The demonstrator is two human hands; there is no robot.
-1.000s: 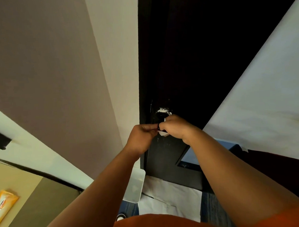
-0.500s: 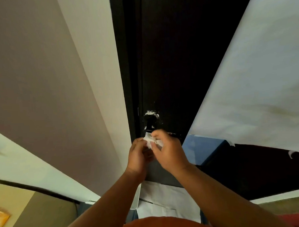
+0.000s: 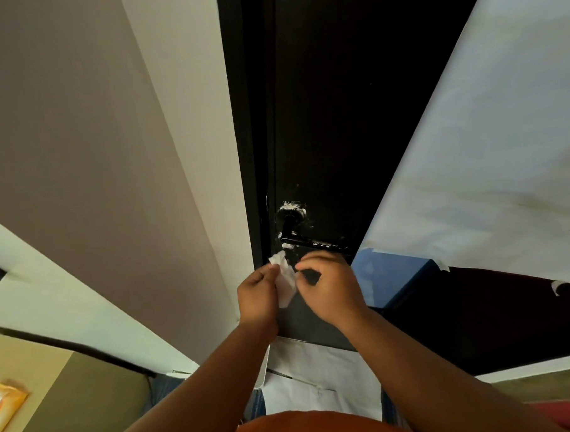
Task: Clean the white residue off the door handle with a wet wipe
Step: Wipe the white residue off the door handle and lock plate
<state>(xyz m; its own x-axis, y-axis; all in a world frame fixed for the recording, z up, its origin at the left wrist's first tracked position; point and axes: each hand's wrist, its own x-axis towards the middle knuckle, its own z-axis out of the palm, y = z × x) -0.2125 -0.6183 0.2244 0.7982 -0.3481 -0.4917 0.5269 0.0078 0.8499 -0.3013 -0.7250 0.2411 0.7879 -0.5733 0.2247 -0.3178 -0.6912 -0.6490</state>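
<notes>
A black lever door handle [image 3: 306,242] sits on a dark door [image 3: 338,115], with white residue around its round base and in specks along the lever. Just below the handle, both hands hold a small white wet wipe [image 3: 284,278] between them. My left hand [image 3: 257,293] pinches the wipe's upper left edge. My right hand [image 3: 329,285] has its fingers curled at the wipe's right edge. Neither hand touches the handle.
White paper sheets cover the wall right of the door [image 3: 490,161] and the floor at its foot [image 3: 320,374]. A blue object [image 3: 394,276] lies under the right sheet. An orange wipe packet [image 3: 4,407] lies at the far left, on a tan surface.
Both hands have come down off the handle and drawn back toward me, pulling the wipe open between them. The lever is now uncovered. The camera has shifted, so the door sits further left.
</notes>
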